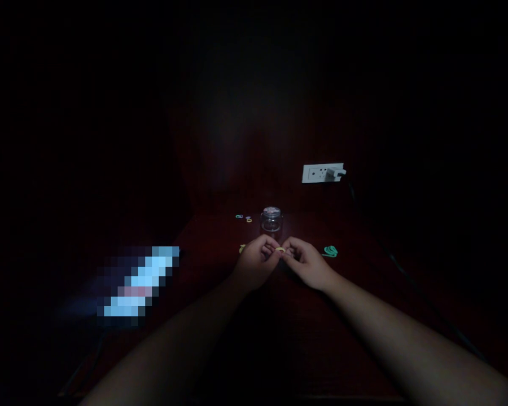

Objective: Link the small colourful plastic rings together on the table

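The scene is very dark. My left hand (257,264) and my right hand (305,262) meet at the middle of a dark red table (305,332), fingers pinched together on a small yellow rubber band (280,249) held between them. Just behind the hands stands a small clear glass jar (271,220) with a lid. Loose coloured bands lie around: a green one (330,251) right of my right hand, a yellow one (242,248) left of my left hand, and a few small ones (244,217) behind and left of the jar.
A white wall socket (322,173) with a plug in it sits on the back wall, and a dark cable (389,254) runs from it down the right side. A lit, blurred screen (139,285) lies on the left of the table.
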`<state>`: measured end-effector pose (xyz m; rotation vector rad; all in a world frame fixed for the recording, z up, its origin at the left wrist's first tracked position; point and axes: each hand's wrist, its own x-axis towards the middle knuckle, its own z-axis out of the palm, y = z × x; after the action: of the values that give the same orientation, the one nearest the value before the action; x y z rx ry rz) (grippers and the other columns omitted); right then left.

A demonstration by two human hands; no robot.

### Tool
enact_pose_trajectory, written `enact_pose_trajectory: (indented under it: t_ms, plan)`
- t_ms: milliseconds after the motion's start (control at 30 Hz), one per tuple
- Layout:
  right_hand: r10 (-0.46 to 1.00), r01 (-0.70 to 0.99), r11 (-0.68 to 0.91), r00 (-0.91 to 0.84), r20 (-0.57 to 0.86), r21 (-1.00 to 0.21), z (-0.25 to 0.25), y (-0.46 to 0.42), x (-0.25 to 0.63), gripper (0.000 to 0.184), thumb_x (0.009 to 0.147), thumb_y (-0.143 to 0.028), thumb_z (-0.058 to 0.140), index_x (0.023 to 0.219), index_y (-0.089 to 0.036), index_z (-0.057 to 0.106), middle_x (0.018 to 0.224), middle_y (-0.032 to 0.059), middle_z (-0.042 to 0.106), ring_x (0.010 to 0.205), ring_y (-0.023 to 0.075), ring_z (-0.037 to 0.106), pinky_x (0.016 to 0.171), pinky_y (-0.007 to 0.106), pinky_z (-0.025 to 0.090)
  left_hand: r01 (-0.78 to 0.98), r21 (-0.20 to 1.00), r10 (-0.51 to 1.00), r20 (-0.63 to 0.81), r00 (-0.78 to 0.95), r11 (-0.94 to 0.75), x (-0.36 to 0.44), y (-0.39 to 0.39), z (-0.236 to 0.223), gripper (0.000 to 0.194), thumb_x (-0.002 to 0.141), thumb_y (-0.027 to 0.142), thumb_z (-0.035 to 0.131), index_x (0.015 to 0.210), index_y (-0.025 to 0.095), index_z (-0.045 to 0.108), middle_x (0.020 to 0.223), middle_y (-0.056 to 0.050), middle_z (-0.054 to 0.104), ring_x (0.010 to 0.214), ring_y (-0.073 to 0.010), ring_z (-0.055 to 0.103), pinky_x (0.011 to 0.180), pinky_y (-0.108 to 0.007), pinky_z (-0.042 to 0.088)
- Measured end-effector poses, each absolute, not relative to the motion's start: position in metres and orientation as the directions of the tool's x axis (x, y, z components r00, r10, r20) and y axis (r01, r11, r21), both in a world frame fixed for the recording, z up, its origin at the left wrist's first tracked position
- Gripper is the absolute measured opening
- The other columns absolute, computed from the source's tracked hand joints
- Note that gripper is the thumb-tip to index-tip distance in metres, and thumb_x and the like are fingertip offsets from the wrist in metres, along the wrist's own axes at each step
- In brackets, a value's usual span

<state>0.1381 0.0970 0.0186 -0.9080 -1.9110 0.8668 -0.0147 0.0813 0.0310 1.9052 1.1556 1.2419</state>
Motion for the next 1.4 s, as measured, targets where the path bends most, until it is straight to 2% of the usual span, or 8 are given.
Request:
enact_pose_trajectory:
  t_ms: [233, 433, 900, 1133, 1267, 1400]
  plan:
    - [0.819, 0.263, 0.526, -0.411, 0.399, -0.809, 0.0174, 0.0983, 0.1385, 0.016, 0.079, -0.031, 0.049, 0.073, -0.016, 0.047, 0.061, -0.0026, 0.043, 0.055, 0.0087, 0.036, 0.051, 0.021, 0.031, 0.321, 0.821, 0.880, 0.419, 0.225, -0.473, -0.0146, 0.0802, 0.0334, 0.014, 0.074, 0.021, 0.051, 0.085, 0.015, 0.055, 0.073, 0.000, 0.055, 0.063, -0.0075, 0.048, 0.054, -0.017, 0.038]
    - [0.815, 0.254, 0.539, -0.399, 0.421, -0.803, 0.0193, 0.0973, 0.1386, 0.013, 0.079, -0.029, 0.048, 0.073, -0.017, 0.045, 0.062, -0.0029, 0.042, 0.056, 0.0089, 0.036, 0.052, 0.022, 0.031, 0.349, 0.767, 0.841, 0.458, 0.289, -0.538, -0.0157, 0.0785, 0.0323, 0.019, 0.075, 0.018, 0.049, 0.091, 0.016, 0.058, 0.081, -0.003, 0.056, 0.066, -0.0088, 0.049, 0.057, -0.019, 0.039]
    - [0.849, 0.193, 0.505, -0.290, 0.443, -0.841, 0.0162, 0.0970, 0.1388, 0.017, 0.080, -0.033, 0.047, 0.074, -0.018, 0.042, 0.059, -0.0041, 0.040, 0.052, 0.0082, 0.036, 0.048, 0.020, 0.029, 0.347, 0.808, 0.878, 0.419, 0.230, -0.476, -0.0157, 0.0831, 0.0297, 0.016, 0.075, 0.028, 0.052, 0.081, 0.014, 0.057, 0.070, -0.001, 0.056, 0.062, -0.0082, 0.049, 0.057, -0.020, 0.041]
    - [0.841, 0.201, 0.499, -0.348, 0.414, -0.843, 0.0179, 0.0969, 0.1381, 0.019, 0.082, -0.035, 0.044, 0.076, -0.017, 0.045, 0.059, -0.0036, 0.043, 0.051, 0.0079, 0.038, 0.047, 0.020, 0.030, 0.324, 0.825, 0.884, 0.404, 0.236, -0.464, -0.0153, 0.0829, 0.0289, 0.015, 0.074, 0.028, 0.053, 0.079, 0.014, 0.056, 0.068, 0.000, 0.056, 0.060, -0.0078, 0.049, 0.055, -0.019, 0.041]
    - [0.848, 0.181, 0.471, -0.362, 0.387, -0.863, 0.0180, 0.0962, 0.1384, 0.023, 0.082, -0.038, 0.042, 0.074, -0.017, 0.045, 0.057, -0.0036, 0.044, 0.048, 0.0075, 0.039, 0.044, 0.020, 0.030, 0.387, 0.777, 0.868, 0.437, 0.237, -0.497, -0.0162, 0.0817, 0.0304, 0.014, 0.073, 0.025, 0.054, 0.083, 0.015, 0.055, 0.072, 0.000, 0.056, 0.063, -0.0085, 0.051, 0.056, -0.019, 0.041]
    - [0.850, 0.119, 0.440, -0.374, 0.371, -0.890, 0.0190, 0.0946, 0.1376, 0.025, 0.082, -0.041, 0.041, 0.072, -0.018, 0.042, 0.055, -0.0042, 0.045, 0.044, 0.0070, 0.038, 0.042, 0.019, 0.030, 0.457, 0.663, 0.802, 0.539, 0.258, -0.593, -0.0169, 0.0782, 0.0364, 0.026, 0.071, 0.019, 0.057, 0.097, 0.019, 0.055, 0.091, -0.003, 0.056, 0.073, -0.0103, 0.052, 0.060, -0.021, 0.043]
